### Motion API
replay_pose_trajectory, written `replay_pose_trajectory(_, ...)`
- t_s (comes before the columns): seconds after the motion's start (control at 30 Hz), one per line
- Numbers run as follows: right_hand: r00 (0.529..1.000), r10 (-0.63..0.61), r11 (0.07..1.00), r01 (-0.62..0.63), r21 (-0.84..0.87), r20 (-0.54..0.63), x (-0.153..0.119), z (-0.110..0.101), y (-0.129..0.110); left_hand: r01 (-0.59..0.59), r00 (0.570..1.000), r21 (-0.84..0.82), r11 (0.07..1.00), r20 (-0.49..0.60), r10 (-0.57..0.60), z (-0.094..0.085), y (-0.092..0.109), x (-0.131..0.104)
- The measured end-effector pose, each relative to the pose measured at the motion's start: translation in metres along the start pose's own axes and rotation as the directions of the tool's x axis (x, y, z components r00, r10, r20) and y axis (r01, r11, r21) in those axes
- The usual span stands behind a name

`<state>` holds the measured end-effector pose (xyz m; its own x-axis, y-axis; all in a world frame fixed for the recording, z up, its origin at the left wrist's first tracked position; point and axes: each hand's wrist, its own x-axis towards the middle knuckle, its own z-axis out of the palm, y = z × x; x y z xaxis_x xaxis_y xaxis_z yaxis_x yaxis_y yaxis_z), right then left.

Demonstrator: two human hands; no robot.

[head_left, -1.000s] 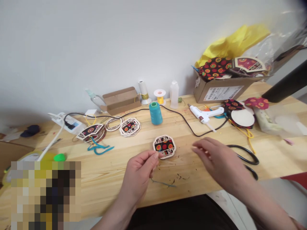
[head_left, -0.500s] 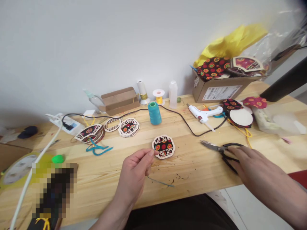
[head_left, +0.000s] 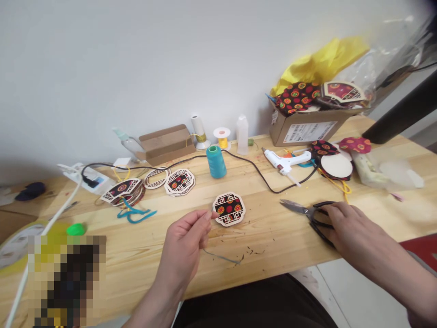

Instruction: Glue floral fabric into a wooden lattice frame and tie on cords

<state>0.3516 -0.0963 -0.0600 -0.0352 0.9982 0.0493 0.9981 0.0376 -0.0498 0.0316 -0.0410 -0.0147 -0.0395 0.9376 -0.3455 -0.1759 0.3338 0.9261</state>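
Note:
My left hand (head_left: 191,237) is closed in a pinch beside a wooden lattice ornament (head_left: 229,209) with dark floral fabric, at the middle of the table. A thin grey-blue cord (head_left: 221,257) trails from under this hand onto the wood; the part between the fingers is hidden. My right hand (head_left: 351,230) is around the black handles of the scissors (head_left: 300,208). Their blades lie slightly apart on the table and point left. Behind the ornament stands a teal thread spool (head_left: 216,162).
A white glue gun (head_left: 285,160) lies back right, before a cardboard box (head_left: 307,127) of fabric pieces. Its black cable (head_left: 259,168) crosses the table. Left are stacked lattice pieces (head_left: 180,182), fan-shaped pieces (head_left: 123,192) and a power strip (head_left: 92,179). Dark scraps (head_left: 251,250) lie near the front edge.
The whole view has shifted slightly, so things appear a little further left. Both hands keep nearly the same pose, and the scissors stay on the table under my right hand.

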Motion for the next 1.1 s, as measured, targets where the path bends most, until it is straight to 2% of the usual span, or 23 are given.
replay_pose_trajectory(0.1, 0.998, 0.063, 0.993, -0.065, 0.099, 0.02, 0.0, -0.011, -0.004, -0.004, 1.0, 0.003, 1.0, 0.001, 0.004, -0.002, -0.002, 0.001)
replay_pose_trajectory(0.2, 0.993, 0.101, 0.914, -0.114, 0.389, 0.054, 0.003, -0.025, -0.02, 0.005, 1.0, -0.007, 1.0, 0.009, -0.005, -0.002, -0.005, 0.002)
replay_pose_trajectory(0.27, 0.987, 0.053, 0.741, -0.14, 0.657, 0.15, 0.005, -0.033, -0.036, 0.018, 1.0, -0.011, 1.0, 0.008, -0.018, -0.002, -0.006, 0.001)
replay_pose_trajectory(0.33, 0.958, -0.097, 0.495, -0.188, 0.848, 0.269, 0.008, -0.038, -0.053, 0.023, 1.0, -0.014, 1.0, 0.006, -0.023, -0.001, -0.005, 0.0)
replay_pose_trajectory(0.4, 0.911, -0.266, 0.298, -0.232, 0.926, 0.314, 0.012, -0.039, -0.069, 0.023, 1.0, -0.02, 1.0, 0.004, -0.023, 0.0, -0.003, -0.001)
replay_pose_trajectory(0.47, 0.871, -0.403, 0.203, -0.215, 0.955, 0.281, 0.016, -0.039, -0.079, 0.019, 1.0, -0.023, 1.0, -0.002, -0.019, -0.001, -0.002, -0.002)
replay_pose_trajectory(0.53, 0.833, -0.494, 0.203, -0.169, 0.964, 0.25, 0.022, -0.04, -0.086, 0.013, 1.0, -0.026, 1.0, -0.005, -0.014, -0.002, 0.0, -0.003)
replay_pose_trajectory(0.63, 0.758, -0.589, 0.292, -0.124, 0.949, 0.28, 0.031, -0.044, -0.094, 0.007, 1.0, -0.038, 0.999, 0.003, -0.007, -0.005, 0.0, -0.003)
replay_pose_trajectory(0.7, 0.733, -0.603, 0.346, -0.116, 0.931, 0.315, 0.037, -0.047, -0.099, 0.003, 1.0, -0.047, 0.999, 0.008, -0.003, -0.006, 0.0, -0.004)
replay_pose_trajectory(0.87, 0.751, -0.556, 0.447, -0.091, 0.89, 0.356, 0.047, -0.051, -0.113, -0.006, 1.0, -0.054, 0.999, 0.015, 0.006, -0.006, 0.002, -0.005)
replay_pose_trajectory(1.1, 0.725, -0.608, 0.418, -0.054, 0.907, 0.323, 0.064, -0.056, -0.128, -0.002, 1.0, -0.029, 1.0, 0.031, 0.003, -0.006, 0.002, -0.008)
